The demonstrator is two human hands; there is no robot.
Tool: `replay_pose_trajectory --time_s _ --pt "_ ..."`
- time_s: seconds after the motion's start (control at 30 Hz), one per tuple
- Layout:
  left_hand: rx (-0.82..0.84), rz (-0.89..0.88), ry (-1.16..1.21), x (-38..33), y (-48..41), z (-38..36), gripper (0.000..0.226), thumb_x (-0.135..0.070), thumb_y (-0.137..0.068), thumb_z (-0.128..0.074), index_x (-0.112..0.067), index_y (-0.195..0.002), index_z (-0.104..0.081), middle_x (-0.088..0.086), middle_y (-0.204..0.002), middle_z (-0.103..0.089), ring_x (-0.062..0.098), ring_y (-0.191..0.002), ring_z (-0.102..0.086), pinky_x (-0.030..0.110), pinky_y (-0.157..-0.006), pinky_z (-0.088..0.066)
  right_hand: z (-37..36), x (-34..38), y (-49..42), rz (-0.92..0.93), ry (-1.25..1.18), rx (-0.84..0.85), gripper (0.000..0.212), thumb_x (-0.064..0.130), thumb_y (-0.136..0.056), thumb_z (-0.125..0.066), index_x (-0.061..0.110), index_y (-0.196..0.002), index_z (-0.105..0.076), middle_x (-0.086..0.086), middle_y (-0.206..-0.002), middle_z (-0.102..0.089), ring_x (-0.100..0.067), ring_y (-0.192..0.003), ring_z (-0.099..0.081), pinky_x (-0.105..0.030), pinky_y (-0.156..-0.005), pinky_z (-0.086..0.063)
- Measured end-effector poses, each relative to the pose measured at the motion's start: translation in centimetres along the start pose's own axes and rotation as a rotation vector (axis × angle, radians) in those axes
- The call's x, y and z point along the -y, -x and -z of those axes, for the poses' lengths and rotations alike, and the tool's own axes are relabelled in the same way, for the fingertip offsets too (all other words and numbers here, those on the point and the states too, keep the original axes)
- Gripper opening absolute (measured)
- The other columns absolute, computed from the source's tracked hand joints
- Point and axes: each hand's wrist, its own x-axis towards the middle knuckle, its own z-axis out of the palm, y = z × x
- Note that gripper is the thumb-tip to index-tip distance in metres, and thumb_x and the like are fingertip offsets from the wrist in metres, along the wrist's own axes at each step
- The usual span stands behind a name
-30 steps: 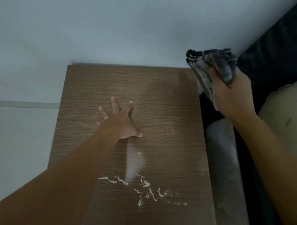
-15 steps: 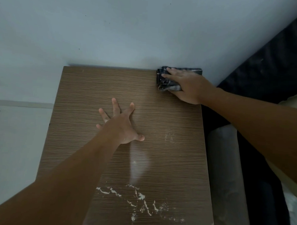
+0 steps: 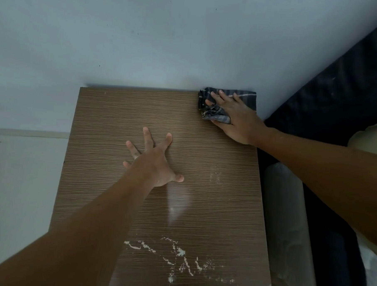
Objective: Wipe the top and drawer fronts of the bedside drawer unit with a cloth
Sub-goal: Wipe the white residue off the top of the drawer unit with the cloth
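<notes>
Grey cloth (image 3: 246,96) lengthwise along back edge of top (image 3: 119,118); right hand (image 3: 238,119) fingers (image 3: 225,98) flat on it; left hand (image 3: 154,163) splayed.

Cloth (image 3: 215,115) partly hidden (under the right hand (image 3: 234,116)).

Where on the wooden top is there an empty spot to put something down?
Bare wood: the far left corner, between left hand and wall, and between both hands. Crowded: far right corner, where the right hand presses the cloth; white marks near the front edge.
</notes>
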Motion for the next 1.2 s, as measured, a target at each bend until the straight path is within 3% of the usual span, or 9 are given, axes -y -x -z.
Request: replay_pose_trajectory --time_s 0.1,0.27,0.43,0.83,1.0,1.1,1.2 --pt "0.007 -0.011 0.008 0.1 -0.1 0.0 0.119 -0.047 -0.069 -0.082 -0.051 -0.148 0.007 -0.005 -0.151 0.044 0.045 -0.138 0.033 0.071 -0.108 -0.007 -0.1 0.1 0.5 -0.014 -0.032 0.0 0.061 0.035 -0.101 -0.049 0.02 -0.152 -0.02 0.01 -0.153 -0.009 -0.005 -0.143 -0.003 -0.028 -0.118 0.005" --pt "0.005 -0.012 0.0 0.2 -0.2 0.1 0.118 -0.047 -0.07 -0.082 -0.052 -0.148 0.006 -0.005 -0.151 0.043 0.045 -0.139 0.032 0.071 -0.108 -0.008 -1.1 0.4 1.4 0.021 -0.01 0.015 0.059 0.042 -0.1 -0.046 0.019 -0.151 -0.029 -0.005 -0.16 -0.024 -0.019 -0.149 -0.012 -0.043 -0.122 -0.004" --pt "0.009 -0.007 -0.002 0.2 -0.3 0.1 0.12 -0.047 -0.069 -0.082 -0.051 -0.149 0.007 -0.006 -0.151 0.044 0.045 -0.138 0.032 0.071 -0.107 -0.009 -2.2 1.5 3.5 0.034 -0.018 0.04 0.064 0.054 -0.094 -0.032 0.023 -0.151 -0.031 -0.002 -0.161 -0.022 -0.017 -0.15 -0.009 -0.043 -0.122 -0.003" --pt "0.017 -0.044 -0.128 0.5 -1.1 0.3 0.119 -0.054 -0.07 -0.079 -0.049 -0.149 0.01 0.004 -0.152 0.041 0.051 -0.138 0.029 0.067 -0.113 -0.003 -7.1 8.1 11.7 0.034 0.021 0.055 0.063 0.05 -0.094 -0.042 0.029 -0.151 -0.027 0.004 -0.161 -0.014 -0.012 -0.15 -0.002 -0.044 -0.122 -0.005" --pt "0.005 -0.074 -0.15 0.9 -1.1 0.4 0.112 -0.045 -0.078 -0.076 -0.048 -0.15 0.009 0.007 -0.154 0.039 0.049 -0.138 0.029 0.065 -0.114 0.005 -9.0 11.7 15.0 0.008 -0.01 0.072 0.063 0.049 -0.094 -0.044 0.029 -0.151 -0.027 0.006 -0.162 -0.012 -0.01 -0.15 0.001 -0.044 -0.122 -0.004" --pt "0.004 -0.127 -0.222 1.4 -0.8 0.3 0.114 -0.056 -0.075 -0.073 -0.042 -0.152 0.01 0.011 -0.154 0.037 0.047 -0.14 0.028 0.061 -0.114 0.011 -9.7 14.0 17.1 -0.003 -0.034 0.079 0.064 0.049 -0.091 -0.042 0.029 -0.151 -0.029 0.005 -0.162 -0.013 -0.012 -0.151 -0.001 -0.042 -0.121 0.0" --pt "0.017 -0.143 -0.215 2.1 -0.7 0.0 0.116 -0.059 -0.072 -0.074 -0.043 -0.151 0.009 0.007 -0.155 0.037 0.046 -0.139 0.03 0.064 -0.115 0.002 -10.8 16.0 19.3 0.001 -0.033 0.125 0.067 0.048 -0.089 -0.045 0.031 -0.151 -0.026 0.006 -0.163 -0.011 -0.011 -0.151 0.002 -0.041 -0.12 0.003"
